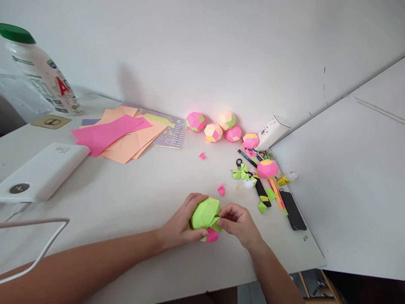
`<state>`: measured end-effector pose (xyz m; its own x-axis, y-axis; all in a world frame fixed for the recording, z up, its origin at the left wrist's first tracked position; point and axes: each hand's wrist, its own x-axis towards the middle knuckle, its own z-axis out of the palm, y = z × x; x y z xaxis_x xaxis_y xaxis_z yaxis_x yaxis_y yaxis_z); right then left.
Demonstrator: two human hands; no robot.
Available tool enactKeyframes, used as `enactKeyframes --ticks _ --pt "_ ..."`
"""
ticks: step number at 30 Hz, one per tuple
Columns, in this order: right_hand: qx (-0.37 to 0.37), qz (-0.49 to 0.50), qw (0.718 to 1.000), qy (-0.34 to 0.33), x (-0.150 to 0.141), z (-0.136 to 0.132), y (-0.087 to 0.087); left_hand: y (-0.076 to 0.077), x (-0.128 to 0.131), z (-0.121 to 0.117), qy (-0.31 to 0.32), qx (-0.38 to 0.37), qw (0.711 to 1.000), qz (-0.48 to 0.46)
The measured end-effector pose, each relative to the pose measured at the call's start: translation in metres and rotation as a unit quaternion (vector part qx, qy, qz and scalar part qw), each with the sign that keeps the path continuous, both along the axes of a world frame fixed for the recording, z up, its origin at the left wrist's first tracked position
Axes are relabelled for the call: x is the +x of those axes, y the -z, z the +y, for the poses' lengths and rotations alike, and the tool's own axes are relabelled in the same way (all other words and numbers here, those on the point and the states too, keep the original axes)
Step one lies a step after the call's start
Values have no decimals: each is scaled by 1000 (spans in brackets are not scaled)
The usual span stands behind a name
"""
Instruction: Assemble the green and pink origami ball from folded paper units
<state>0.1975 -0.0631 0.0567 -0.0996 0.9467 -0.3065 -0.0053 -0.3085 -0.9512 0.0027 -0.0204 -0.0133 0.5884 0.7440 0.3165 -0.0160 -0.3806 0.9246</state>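
A green and pink folded paper ball point(206, 216) rests just above the white table point(133, 198) near its front edge. My left hand point(182, 223) cups it from the left, fingers curled round it. From the right, my right hand point(238, 222) pinches a green flap of the same ball between thumb and fingers. Two small pink folded pieces point(221, 189) point(202, 156) lie loose on the table beyond the hands.
Several finished paper balls point(215, 131) sit by the wall, one more point(267, 168) at the right among green scraps, pens and a black phone point(292, 210). Pink and orange sheets point(122, 133), a white power bank point(41, 171) with cable, and a bottle point(41, 71) lie left.
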Motion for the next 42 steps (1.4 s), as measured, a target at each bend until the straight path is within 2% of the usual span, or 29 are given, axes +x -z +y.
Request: enactKeyframes --ticks 2,9,13,23,30,33,35,38,42 --pt "0 -5 1000 6 -1 0 -2 1 1 -1 -19 45 999 3" --pt "31 -20 999 8 -3 -2 -6 -7 -1 -10 -22 162 986 30" --pt "45 -27 999 2 -5 -4 -6 -8 -1 -11 -7 200 978 59" --pt "43 -37 998 -15 -6 -7 -7 2 1 -9 -14 169 984 54" --pt "56 -51 997 -33 -8 -8 -11 -9 0 -2 29 108 992 58" --pt "31 -38 999 -22 -8 -6 -10 -13 -1 2 46 97 992 71" --pt "8 -30 1000 -4 -7 -4 -8 -14 -2 3 32 90 993 76" --pt "3 -35 999 26 -5 -2 -5 -11 -1 2 15 111 992 59" --pt "17 -36 999 34 -5 -2 -5 -7 0 -1 44 167 984 34"
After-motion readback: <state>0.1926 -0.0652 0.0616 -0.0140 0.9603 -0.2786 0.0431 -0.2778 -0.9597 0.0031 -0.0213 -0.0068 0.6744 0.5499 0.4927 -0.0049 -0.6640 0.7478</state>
